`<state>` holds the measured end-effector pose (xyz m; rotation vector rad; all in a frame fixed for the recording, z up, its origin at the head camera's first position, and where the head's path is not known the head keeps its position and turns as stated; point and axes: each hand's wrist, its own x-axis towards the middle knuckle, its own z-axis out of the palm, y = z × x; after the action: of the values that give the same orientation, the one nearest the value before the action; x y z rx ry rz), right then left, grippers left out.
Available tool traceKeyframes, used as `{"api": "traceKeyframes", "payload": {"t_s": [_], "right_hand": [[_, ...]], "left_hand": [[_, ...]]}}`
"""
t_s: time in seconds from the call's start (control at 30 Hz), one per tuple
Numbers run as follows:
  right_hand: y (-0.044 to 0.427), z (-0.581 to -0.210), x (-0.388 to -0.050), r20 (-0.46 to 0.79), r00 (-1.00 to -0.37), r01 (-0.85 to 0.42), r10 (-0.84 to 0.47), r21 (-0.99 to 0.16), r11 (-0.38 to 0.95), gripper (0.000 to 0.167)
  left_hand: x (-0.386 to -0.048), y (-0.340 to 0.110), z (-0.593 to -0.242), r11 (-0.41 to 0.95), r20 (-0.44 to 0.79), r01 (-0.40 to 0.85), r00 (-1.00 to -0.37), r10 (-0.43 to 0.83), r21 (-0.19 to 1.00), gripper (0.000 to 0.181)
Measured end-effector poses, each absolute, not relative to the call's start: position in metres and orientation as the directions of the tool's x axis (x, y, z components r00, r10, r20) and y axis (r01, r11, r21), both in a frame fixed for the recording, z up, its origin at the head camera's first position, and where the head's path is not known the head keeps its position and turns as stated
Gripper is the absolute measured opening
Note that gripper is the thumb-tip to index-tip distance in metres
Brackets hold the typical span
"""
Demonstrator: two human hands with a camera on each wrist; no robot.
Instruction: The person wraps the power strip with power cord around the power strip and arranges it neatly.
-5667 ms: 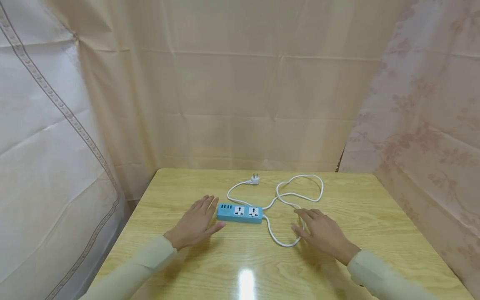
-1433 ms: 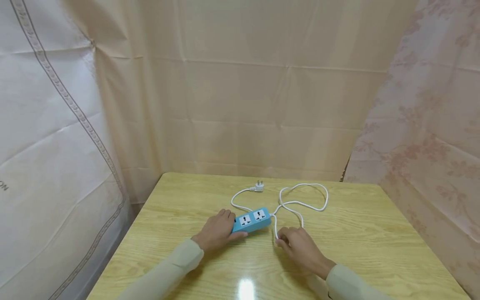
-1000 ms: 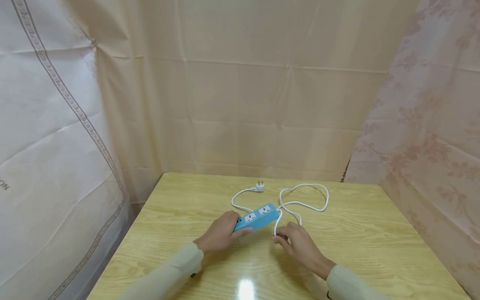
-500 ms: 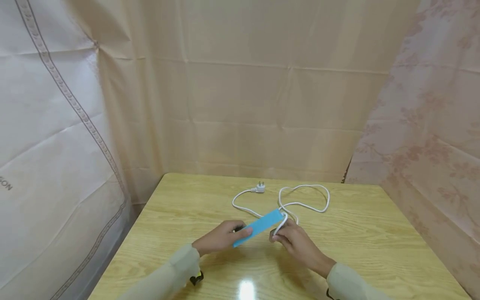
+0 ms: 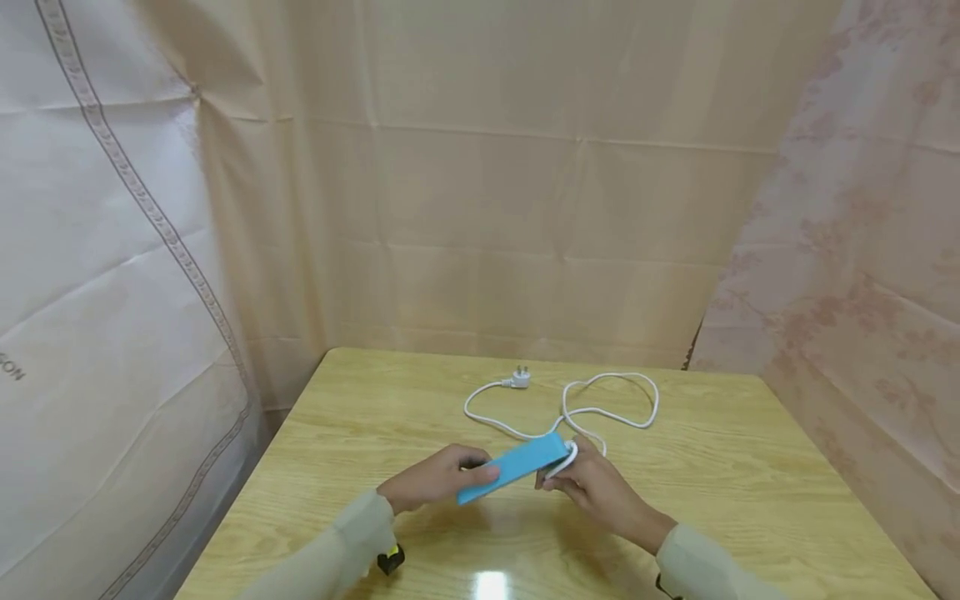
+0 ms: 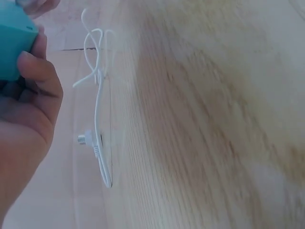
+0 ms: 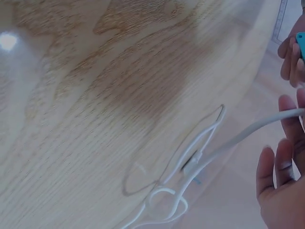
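Left hand [image 5: 438,481]: clamped on the blue power strip [image 5: 521,463], thumb over its blank side. Right hand [image 5: 603,493]: fingers and thumb together on the white cord [image 7: 257,126], just beside the strip's right end. Power strip: raised above the table [image 5: 360,417], tilted, right end higher. Lettering: "ON" legible, preceding letter clipped, on the pale curtain [image 5: 112,275] well left of the strip. Changed since the earliest frame: strip lifted, sockets turned from head view. Plug [image 5: 521,379]: beyond the strip, prongs up. Forearms: converging on the strip.
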<state>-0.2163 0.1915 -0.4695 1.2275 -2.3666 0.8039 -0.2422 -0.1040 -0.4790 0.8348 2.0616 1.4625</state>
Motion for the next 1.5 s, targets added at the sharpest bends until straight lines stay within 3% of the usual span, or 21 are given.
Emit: {"api": "traceKeyframes", "payload": {"t_s": [0.23,0.37,0.47,0.63,0.77,0.87,0.97,1.23,1.5], "right_hand": [[0.194,-0.467,-0.218,0.518,-0.528,-0.849,-0.673,-0.351,0.396,0.018],[0.195,-0.465,-0.220,0.476,-0.550,-0.829,-0.686,-0.411,0.379,0.017],[0.196,-0.464,-0.222,0.450,-0.536,-0.837,-0.714,-0.392,0.381,0.020],[0.200,-0.464,-0.224,0.430,-0.457,-0.887,-0.778,-0.283,0.364,0.021],[0.199,-0.466,-0.229,0.431,-0.336,-0.942,-0.838,-0.177,0.286,0.018],[0.198,-0.467,-0.233,0.439,-0.238,-0.971,-0.866,-0.090,0.222,0.015],[0.196,-0.467,-0.236,0.440,-0.198,-0.978,-0.876,-0.032,0.206,0.015],[0.195,-0.461,-0.237,0.430,-0.232,-0.959,-0.872,0.049,0.279,0.014],[0.193,-0.460,-0.237,0.408,-0.274,-0.931,-0.871,0.113,0.346,0.010]], "left_hand": [[-0.243,-0.110,-0.478,0.179,0.004,0.218,-0.647,0.762,0.959,0.037],[-0.242,-0.109,-0.475,0.166,0.010,0.252,-0.575,0.818,0.953,0.042],[-0.241,-0.108,-0.473,0.167,0.018,0.303,-0.525,0.851,0.938,0.043],[-0.240,-0.107,-0.471,0.174,-0.004,0.300,-0.494,0.870,0.938,0.047],[-0.239,-0.105,-0.469,0.178,-0.026,0.297,-0.453,0.891,0.938,0.051],[-0.240,-0.103,-0.467,0.191,-0.025,0.354,-0.422,0.906,0.916,0.052],[-0.242,-0.101,-0.464,0.214,-0.028,0.418,-0.408,0.913,0.883,0.048],[-0.243,-0.098,-0.460,0.297,-0.062,0.473,-0.450,0.891,0.830,0.036],[-0.235,-0.091,-0.455,0.449,-0.084,0.530,-0.575,0.814,0.720,0.049]]}}
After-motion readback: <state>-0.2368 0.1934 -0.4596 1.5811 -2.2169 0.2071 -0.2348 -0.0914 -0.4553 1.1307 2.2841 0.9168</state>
